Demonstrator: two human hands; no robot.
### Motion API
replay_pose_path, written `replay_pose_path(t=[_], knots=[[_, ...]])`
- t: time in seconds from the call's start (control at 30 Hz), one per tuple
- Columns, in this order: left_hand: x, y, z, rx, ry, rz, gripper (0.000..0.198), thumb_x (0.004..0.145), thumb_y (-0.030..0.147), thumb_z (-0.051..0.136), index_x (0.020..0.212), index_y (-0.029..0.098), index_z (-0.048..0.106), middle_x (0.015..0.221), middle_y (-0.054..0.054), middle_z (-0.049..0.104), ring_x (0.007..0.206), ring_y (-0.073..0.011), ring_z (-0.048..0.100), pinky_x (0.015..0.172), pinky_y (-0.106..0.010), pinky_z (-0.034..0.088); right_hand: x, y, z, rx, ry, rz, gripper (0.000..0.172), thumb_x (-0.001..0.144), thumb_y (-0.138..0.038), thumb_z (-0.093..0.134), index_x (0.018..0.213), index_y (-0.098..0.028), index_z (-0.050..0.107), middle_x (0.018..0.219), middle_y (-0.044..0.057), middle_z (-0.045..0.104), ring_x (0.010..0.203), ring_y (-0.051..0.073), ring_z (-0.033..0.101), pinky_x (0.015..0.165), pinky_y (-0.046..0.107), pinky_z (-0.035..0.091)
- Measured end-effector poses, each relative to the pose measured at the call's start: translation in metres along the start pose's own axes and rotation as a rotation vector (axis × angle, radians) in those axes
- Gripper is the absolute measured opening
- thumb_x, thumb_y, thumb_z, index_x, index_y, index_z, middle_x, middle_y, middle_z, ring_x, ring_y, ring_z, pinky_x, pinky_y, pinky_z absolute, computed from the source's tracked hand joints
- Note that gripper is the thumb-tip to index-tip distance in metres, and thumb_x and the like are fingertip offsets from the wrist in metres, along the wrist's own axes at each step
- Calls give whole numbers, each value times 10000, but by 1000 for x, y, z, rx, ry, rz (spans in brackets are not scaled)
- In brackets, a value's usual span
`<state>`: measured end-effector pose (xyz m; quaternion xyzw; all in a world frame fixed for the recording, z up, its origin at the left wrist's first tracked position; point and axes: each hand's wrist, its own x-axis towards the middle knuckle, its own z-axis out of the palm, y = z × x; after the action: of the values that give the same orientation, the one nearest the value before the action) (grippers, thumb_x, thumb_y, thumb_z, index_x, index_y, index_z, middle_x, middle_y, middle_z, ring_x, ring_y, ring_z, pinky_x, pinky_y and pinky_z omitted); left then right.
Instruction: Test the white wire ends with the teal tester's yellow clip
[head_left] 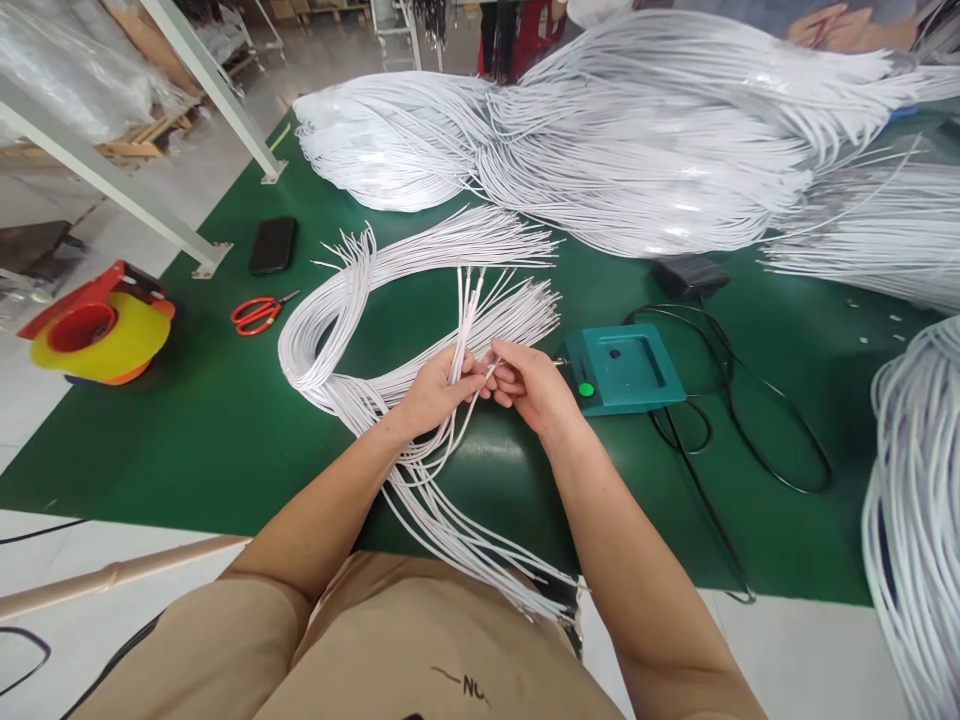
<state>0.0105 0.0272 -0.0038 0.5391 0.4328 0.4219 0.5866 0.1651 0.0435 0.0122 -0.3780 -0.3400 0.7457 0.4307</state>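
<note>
My left hand (442,388) is closed around a few white cables (469,315), whose ends stick up above the fingers. Close beside it, my right hand (525,380) pinches a single white cable (491,372) between thumb and fingers. Under and behind both hands lies a looped bundle of white cables (307,340), its cut ends fanned toward the right. More loose cables (480,540) trail down over the table's front edge by my body. Just right of my right hand sits a teal device (622,368) with a green button and a small metal tip facing the hand.
Large bundles of white cable (645,150) cover the back of the green table (187,440). Red-handled scissors (256,314), a black phone (273,245) and a tape dispenser (101,325) lie left. A black cord (772,480) and adapter (690,275) lie right. Another person's hands (829,28) show at the back.
</note>
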Motion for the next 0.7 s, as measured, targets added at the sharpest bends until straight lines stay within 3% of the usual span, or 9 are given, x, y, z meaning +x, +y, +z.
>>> replay_pose_path(t=[0.17, 0.37, 0.47, 0.57, 0.7], knots=[[1, 2, -2, -50, 30, 6, 332, 786, 288, 714, 783, 187, 397, 776, 0, 643, 701, -114, 636, 599, -231, 455, 0, 0, -1, 71, -36, -11, 353, 703, -462, 800, 697, -151, 632, 506, -86, 417, 425, 36, 339, 413, 189, 333], [2, 3, -1, -73, 90, -10, 358, 757, 316, 750, 790, 182, 420, 783, 2, 648, 726, -125, 652, 609, -226, 450, -4, -2, 1, -50, 76, -114, 332, 701, -466, 777, 754, -147, 701, 623, -19, 602, 506, 62, 457, 493, 216, 437], [2, 0, -3, -67, 77, 28, 326, 768, 329, 749, 954, 188, 521, 827, 6, 649, 754, -126, 639, 630, -226, 453, -4, -1, 2, -112, 122, -149, 269, 661, -387, 803, 779, -154, 736, 607, -24, 619, 531, 71, 506, 537, 221, 465], [2, -2, -6, -20, 42, 72, 484, 787, 339, 732, 1223, 220, 559, 871, -1, 642, 801, -139, 621, 679, -242, 465, -3, -1, 2, -128, 146, -128, 235, 621, -330, 807, 769, -155, 750, 620, -17, 650, 536, 72, 530, 542, 219, 477], [1, -2, -8, 172, 7, 134, 371, 840, 301, 664, 1197, 199, 647, 923, -32, 641, 874, -166, 606, 797, -280, 475, -2, -2, 0, -129, 178, -40, 162, 580, -259, 775, 682, -148, 714, 574, -21, 635, 489, 61, 510, 512, 209, 499]])
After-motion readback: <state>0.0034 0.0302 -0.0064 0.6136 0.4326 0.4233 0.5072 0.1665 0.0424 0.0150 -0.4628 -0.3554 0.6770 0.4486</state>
